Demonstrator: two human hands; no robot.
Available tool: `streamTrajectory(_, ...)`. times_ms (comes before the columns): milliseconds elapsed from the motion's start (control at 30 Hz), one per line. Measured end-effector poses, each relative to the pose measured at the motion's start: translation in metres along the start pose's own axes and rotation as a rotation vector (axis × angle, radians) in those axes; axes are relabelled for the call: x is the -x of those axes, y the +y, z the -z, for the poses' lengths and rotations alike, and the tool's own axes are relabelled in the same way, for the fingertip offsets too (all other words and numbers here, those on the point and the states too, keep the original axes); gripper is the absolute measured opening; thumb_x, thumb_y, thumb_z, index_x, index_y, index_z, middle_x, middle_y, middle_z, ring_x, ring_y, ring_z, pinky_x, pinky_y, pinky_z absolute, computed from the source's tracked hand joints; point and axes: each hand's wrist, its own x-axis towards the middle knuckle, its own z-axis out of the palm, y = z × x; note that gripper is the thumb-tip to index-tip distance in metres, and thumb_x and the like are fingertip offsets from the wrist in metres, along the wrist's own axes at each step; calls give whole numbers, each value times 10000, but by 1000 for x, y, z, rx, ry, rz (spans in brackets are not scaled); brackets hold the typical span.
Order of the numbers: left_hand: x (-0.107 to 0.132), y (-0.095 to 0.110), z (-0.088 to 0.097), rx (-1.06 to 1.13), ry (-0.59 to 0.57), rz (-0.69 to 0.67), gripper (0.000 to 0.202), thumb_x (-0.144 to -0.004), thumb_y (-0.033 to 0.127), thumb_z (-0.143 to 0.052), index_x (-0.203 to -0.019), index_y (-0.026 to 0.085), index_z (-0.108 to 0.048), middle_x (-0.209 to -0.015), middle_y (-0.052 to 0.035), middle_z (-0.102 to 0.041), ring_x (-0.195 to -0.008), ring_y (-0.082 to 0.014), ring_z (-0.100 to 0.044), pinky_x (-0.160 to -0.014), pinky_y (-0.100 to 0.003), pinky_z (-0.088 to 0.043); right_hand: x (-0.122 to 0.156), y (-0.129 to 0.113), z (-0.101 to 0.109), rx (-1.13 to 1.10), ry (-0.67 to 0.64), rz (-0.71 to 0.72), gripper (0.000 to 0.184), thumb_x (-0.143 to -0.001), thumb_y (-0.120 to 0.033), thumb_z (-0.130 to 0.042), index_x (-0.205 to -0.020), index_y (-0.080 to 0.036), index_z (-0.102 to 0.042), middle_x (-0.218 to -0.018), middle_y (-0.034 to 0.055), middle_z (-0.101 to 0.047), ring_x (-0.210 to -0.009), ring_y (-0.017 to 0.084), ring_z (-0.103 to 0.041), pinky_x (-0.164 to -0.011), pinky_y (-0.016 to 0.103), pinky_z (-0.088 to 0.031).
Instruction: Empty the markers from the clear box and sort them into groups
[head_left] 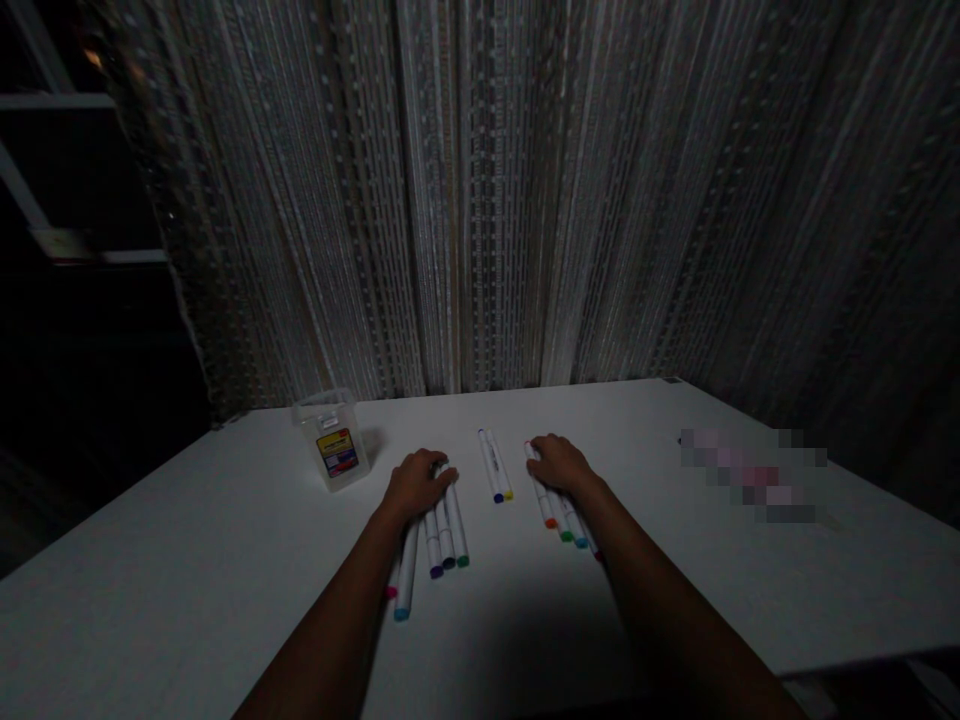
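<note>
My left hand (418, 484) curls over the far ends of a group of white markers (442, 535), thumb and fingers against them. Their coloured ends, among them purple, dark, green, blue and pink, point toward me. To the right, my right hand (559, 464) closes over the upper ends of a second group of markers (547, 508) with orange, green, blue and red ends. Between the hands lie two markers side by side, a dark blue one (491, 467) and a yellow one (501, 470), touched by neither hand. Part of each group is hidden under my hands and forearms.
A clear plastic container (334, 440) with a yellow and blue label stands at the left on the white table (225, 520). At the right lies something pixelated (750, 475) that I cannot make out. A striped string curtain (480, 200) hangs behind the table.
</note>
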Motion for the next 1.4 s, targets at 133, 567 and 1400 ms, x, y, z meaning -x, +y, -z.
streamTrajectory(133,3,5,3,-6,-39,-36,425,-810,532,-519,-1103,249,-639,-1187,-57,-623,-1108,-252,-548,-911,-367,-409,0,0,0,2,-7,8,454,-803,-261,-513,-1236,-134,-571,-1234,150,-581,-1162,270,-507,-907,325,-399)
streamTrajectory(567,8,13,7,-31,-119,-107,340,-689,282,-618,-1024,243,-656,-1034,-21,-652,-989,-214,-585,-828,-302,-435,-2,2,-3,13,14,16,420,-804,-263,-515,-1200,-147,-593,-1204,148,-598,-1134,270,-523,-869,325,-410)
streamTrajectory(1400,5,10,13,-121,-34,82,336,-795,472,-514,-1010,229,-602,-1114,-88,-626,-1085,-269,-538,-872,-418,-407,0,-1,0,9,-61,2,441,-793,-265,-524,-1226,-181,-514,-1250,137,-542,-1153,280,-487,-888,371,-388)
